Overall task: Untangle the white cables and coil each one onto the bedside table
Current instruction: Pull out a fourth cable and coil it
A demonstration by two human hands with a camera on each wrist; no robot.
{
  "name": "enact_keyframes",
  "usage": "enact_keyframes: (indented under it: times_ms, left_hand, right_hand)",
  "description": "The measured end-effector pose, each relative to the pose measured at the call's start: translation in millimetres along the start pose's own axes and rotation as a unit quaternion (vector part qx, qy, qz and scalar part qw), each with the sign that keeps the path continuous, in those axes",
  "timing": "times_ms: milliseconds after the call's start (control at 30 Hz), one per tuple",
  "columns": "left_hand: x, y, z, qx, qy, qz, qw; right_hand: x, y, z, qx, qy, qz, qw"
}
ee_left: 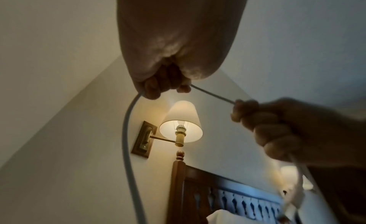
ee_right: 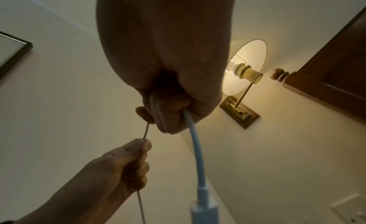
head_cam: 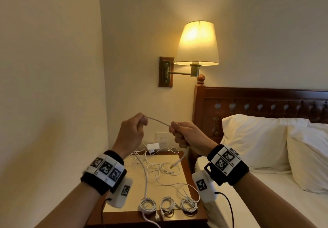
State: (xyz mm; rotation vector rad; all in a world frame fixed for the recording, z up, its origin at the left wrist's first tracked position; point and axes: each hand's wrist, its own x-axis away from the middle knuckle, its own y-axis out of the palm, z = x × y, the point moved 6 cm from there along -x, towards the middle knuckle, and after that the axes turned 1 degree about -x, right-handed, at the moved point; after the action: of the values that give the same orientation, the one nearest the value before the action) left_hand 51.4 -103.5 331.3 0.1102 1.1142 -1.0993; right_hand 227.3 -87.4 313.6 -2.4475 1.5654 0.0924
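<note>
The tangle [head_cam: 159, 169] strands look too thin to separate; the cable's plug [ee_right: 205, 215] is cut off.

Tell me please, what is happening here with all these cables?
A person is sorting white cables at a bedside table. Both hands are raised above it: the left hand pinches one white cable, and the right hand grips the same cable a short way along, with its plug end hanging below. Three coiled cables already lie in a row near the front edge of the table. A loose tangle of cables is still spread across the middle.
</note>
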Motion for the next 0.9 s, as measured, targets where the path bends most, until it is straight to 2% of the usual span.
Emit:
enact_keyframes:
  times_ms: [133, 300, 533, 600, 667, 700, 733, 800, 833, 867, 900]
  left_hand:
    - [-15, -14, -17, -0.023, -0.036, 0.051, 0.998]
    - [-18, -15, -24, -0.010, -0.025, 0.051, 0.998]
    - [20, 8, -56, 0.035, -0.030, -0.045, 0.998]
    - [38, 18, -64, 0.045, -0.053, -0.065, 0.995]
    - [53, 29, -70, 0.068, -0.103, -0.087, 0.989]
    - [59, 35, -71, 0.069, -0.123, -0.114, 0.983]
    - [64, 43, -65, 0.053, -0.128, -0.169, 0.976]
    - [74, 58, -34, 0.006, -0.074, -0.317, 0.945]
    - [76, 59, -11, 0.001, -0.030, -0.365, 0.930]
    - [73, 56, 11, 0.008, 0.008, -0.380, 0.925]
    - [66, 47, 33, 0.020, 0.043, -0.364, 0.930]
  right_hand:
    - [5, 1, -2, -0.082, 0.016, -0.024, 0.996]
    - [7, 1, -11, -0.195, 0.002, -0.031, 0.980]
    - [8, -32, -33, -0.363, -0.059, 0.048, 0.929]
    - [9, -43, -35, -0.379, -0.072, 0.067, 0.920]
    - [10, -53, -36, -0.389, -0.084, 0.083, 0.914]
    - [10, -57, -36, -0.380, -0.088, 0.091, 0.916]
    - [11, -60, -36, -0.356, -0.089, 0.099, 0.925]
    - [11, -59, -37, -0.266, -0.088, 0.108, 0.954]
    - [11, -55, -37, -0.210, -0.088, 0.109, 0.968]
    - [11, -50, -37, -0.157, -0.087, 0.105, 0.978]
    - [10, -45, -37, -0.116, -0.085, 0.097, 0.985]
